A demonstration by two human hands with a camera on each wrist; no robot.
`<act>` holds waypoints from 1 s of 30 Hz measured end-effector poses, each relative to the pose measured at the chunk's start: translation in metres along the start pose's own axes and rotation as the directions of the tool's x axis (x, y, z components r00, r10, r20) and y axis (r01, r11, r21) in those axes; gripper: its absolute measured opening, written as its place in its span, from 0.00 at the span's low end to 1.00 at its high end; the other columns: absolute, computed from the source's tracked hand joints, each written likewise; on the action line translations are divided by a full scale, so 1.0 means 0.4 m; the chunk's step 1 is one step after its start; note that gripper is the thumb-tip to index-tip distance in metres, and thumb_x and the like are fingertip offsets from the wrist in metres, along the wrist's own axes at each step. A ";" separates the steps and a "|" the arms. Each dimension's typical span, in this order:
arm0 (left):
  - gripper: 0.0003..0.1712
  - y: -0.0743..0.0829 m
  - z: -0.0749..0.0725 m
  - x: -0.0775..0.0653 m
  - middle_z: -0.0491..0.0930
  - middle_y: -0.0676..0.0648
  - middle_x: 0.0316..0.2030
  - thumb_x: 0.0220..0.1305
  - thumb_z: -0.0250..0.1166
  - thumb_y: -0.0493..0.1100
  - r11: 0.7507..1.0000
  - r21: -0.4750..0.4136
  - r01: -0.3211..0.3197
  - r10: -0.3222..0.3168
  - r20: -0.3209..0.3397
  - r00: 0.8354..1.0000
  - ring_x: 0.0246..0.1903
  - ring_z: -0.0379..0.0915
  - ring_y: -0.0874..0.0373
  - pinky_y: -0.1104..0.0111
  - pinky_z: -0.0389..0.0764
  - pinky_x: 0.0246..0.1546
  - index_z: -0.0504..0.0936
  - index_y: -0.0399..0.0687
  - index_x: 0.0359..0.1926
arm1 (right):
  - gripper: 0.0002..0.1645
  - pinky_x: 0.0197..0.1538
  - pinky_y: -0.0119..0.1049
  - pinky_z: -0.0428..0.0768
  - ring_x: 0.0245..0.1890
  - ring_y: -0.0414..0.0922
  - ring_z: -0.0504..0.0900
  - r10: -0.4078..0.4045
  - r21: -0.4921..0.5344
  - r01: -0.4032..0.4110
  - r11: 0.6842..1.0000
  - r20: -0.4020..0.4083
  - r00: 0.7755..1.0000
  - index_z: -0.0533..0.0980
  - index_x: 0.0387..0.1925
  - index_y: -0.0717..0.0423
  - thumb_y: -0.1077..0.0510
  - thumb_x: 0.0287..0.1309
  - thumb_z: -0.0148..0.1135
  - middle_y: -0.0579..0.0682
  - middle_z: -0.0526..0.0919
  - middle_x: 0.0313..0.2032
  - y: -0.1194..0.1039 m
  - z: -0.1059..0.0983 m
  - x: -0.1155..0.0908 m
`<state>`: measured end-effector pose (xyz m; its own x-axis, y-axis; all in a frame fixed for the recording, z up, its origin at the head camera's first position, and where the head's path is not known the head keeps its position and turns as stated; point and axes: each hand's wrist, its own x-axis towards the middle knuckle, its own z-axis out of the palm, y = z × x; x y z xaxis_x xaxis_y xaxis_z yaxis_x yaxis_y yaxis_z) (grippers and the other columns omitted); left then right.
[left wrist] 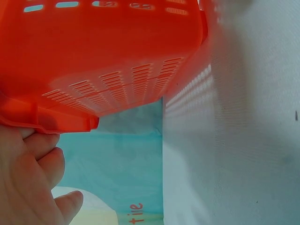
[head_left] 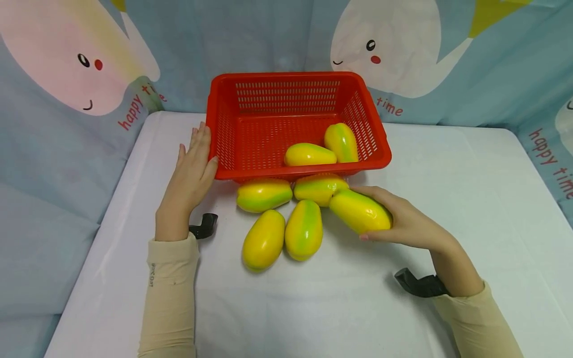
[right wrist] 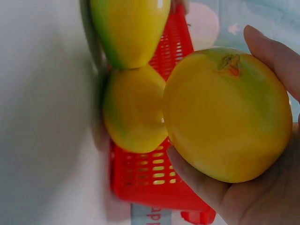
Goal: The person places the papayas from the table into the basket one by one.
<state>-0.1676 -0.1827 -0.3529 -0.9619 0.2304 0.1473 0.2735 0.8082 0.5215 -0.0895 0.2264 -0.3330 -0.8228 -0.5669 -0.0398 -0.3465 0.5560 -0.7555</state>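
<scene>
Currently | step: mango [head_left: 360, 211] gripped in R hand [head_left: 409, 223], on table just before basket [head_left: 250, 164] | L hand [head_left: 192, 171] flat, fingers straight, laid against basket side | next, judged: lift over rim req'd.

I see the basket [head_left: 286, 82] open from above; two mangoes [head_left: 322, 148] crowd its front-right corner, the left and back floor bare. Four loose mangoes [head_left: 286, 214] sit bunched just before its front wall, blocking that approach. My left hand [head_left: 192, 169] lies against the basket's left wall. The tablecloth [head_left: 470, 199] on the right and near side is open room.
</scene>
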 end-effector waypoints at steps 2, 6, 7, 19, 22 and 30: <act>0.35 0.000 0.001 0.001 0.38 0.47 0.73 0.72 0.39 0.48 1.000 0.002 -0.002 0.002 -0.001 1.000 0.72 0.29 0.55 0.51 0.32 0.68 0.40 0.42 0.74 | 0.50 0.45 0.35 0.74 0.46 0.41 0.69 -0.021 0.005 0.021 1.000 -0.003 1.000 0.59 0.69 0.42 0.57 0.46 0.74 0.41 0.70 0.56 -0.005 -0.004 0.008; 0.35 0.001 0.001 0.003 0.38 0.47 0.73 0.72 0.39 0.48 1.000 0.001 -0.003 0.003 0.000 1.000 0.72 0.29 0.55 0.51 0.32 0.69 0.40 0.42 0.74 | 0.50 0.47 0.34 0.75 0.48 0.40 0.69 -0.063 0.002 0.063 0.998 -0.005 0.998 0.59 0.69 0.45 0.59 0.45 0.74 0.42 0.69 0.58 -0.016 -0.012 0.025; 0.35 0.002 0.001 0.003 0.38 0.47 0.73 0.72 0.39 0.48 1.000 0.001 -0.002 0.002 0.001 1.000 0.72 0.29 0.55 0.51 0.32 0.69 0.40 0.42 0.74 | 0.51 0.47 0.34 0.74 0.48 0.40 0.69 -0.069 0.001 0.069 0.998 -0.004 0.998 0.59 0.69 0.45 0.59 0.45 0.74 0.43 0.69 0.59 -0.018 -0.014 0.030; 0.35 0.003 -0.001 0.001 0.37 0.47 0.73 0.72 0.39 0.48 1.000 0.005 0.007 -0.007 0.006 1.000 0.72 0.29 0.55 0.51 0.32 0.68 0.39 0.43 0.74 | 0.50 0.52 0.33 0.71 0.52 0.40 0.68 -0.153 -0.029 0.153 0.988 -0.008 0.988 0.61 0.69 0.45 0.58 0.45 0.74 0.42 0.69 0.59 -0.057 -0.027 0.083; 0.35 0.004 -0.001 0.001 0.37 0.47 0.73 0.72 0.39 0.48 1.000 0.006 0.009 -0.009 0.006 1.000 0.72 0.29 0.55 0.50 0.32 0.68 0.39 0.43 0.74 | 0.49 0.52 0.33 0.71 0.52 0.40 0.68 -0.165 -0.038 0.164 0.986 -0.011 0.986 0.61 0.68 0.46 0.58 0.44 0.75 0.42 0.69 0.59 -0.064 -0.028 0.091; 0.35 0.003 -0.001 0.001 0.37 0.47 0.73 0.72 0.39 0.48 1.000 0.003 0.007 -0.007 0.006 1.000 0.72 0.29 0.55 0.51 0.32 0.68 0.39 0.42 0.74 | 0.48 0.49 0.38 0.73 0.50 0.41 0.69 -0.143 -0.040 0.142 0.989 -0.022 0.990 0.61 0.68 0.48 0.58 0.45 0.74 0.45 0.69 0.57 -0.075 -0.030 0.114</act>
<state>-0.1677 -0.1820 -0.3520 -0.9638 0.2275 0.1388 0.2664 0.8113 0.5204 -0.1220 0.1911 -0.3041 -0.7748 -0.6267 0.0831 -0.4775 0.4939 -0.7267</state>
